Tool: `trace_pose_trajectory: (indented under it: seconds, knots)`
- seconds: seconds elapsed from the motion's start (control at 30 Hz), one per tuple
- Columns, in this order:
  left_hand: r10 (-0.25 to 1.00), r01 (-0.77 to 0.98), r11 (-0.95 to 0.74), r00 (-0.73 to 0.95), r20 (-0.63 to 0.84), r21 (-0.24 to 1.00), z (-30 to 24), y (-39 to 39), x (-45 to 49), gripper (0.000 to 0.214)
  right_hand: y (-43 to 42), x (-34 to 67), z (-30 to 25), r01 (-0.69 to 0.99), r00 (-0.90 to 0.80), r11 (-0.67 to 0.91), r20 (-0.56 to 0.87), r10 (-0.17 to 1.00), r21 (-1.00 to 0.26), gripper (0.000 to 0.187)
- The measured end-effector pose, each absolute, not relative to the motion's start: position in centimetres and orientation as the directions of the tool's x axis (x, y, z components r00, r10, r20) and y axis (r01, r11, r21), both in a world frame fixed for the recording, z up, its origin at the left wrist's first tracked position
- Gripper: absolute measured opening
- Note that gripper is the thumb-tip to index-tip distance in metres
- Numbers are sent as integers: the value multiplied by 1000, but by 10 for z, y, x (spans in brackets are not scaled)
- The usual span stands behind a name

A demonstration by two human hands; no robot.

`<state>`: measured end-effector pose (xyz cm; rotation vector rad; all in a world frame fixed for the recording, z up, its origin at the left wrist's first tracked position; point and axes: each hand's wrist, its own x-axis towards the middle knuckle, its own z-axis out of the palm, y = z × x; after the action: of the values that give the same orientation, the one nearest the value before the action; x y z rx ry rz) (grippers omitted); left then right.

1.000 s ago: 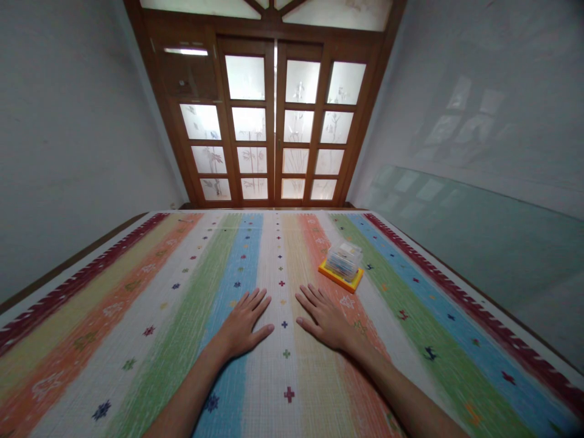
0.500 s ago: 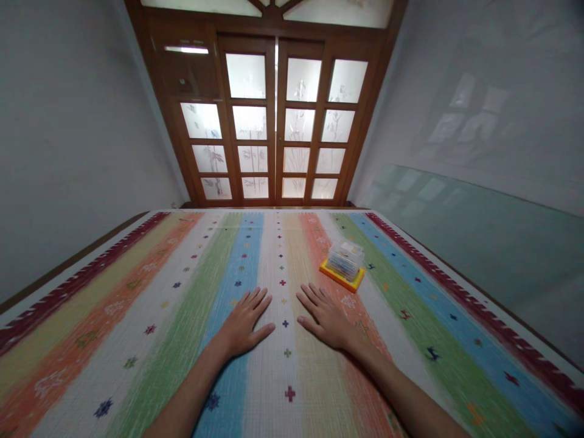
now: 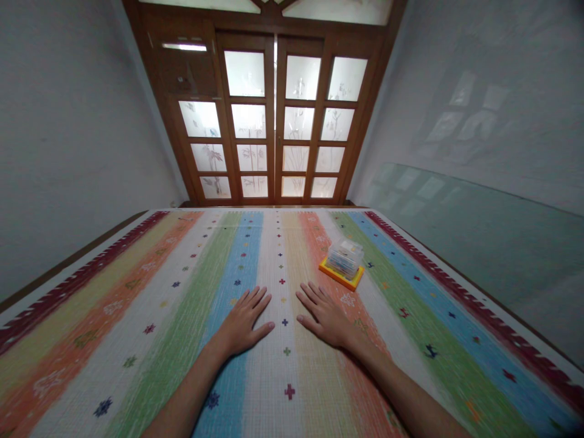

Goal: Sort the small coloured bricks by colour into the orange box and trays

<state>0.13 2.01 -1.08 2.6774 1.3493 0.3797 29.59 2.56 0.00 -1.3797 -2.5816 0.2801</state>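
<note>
My left hand (image 3: 245, 321) lies flat on the striped tablecloth (image 3: 182, 340), palm down, its fingers stretched out over the blue and white stripes. Across the line of small crosses, my right hand (image 3: 325, 316) rests the same way on the cream and orange stripes. Neither hand holds anything. Just beyond the right fingertips sits a stack of clear plastic cases (image 3: 345, 258) on a yellow-orange base (image 3: 341, 277). The stack is apart from both hands, and what the cases contain is too small to tell.
Beyond the table's far edge stands a wooden door (image 3: 275, 121) with frosted glass panes. A white wall (image 3: 68, 121) runs along the left. On the right, a pale green glass panel (image 3: 479, 225) leans near the wall beside the table.
</note>
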Motion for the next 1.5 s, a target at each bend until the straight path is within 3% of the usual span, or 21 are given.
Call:
trace_pose_trajectory:
  seconds: [1.5]
  knots:
    - [798, 768, -602, 573, 184, 219, -14, 21, 0, 71, 25, 297, 4, 792, -548, 547, 78, 833, -271, 68]
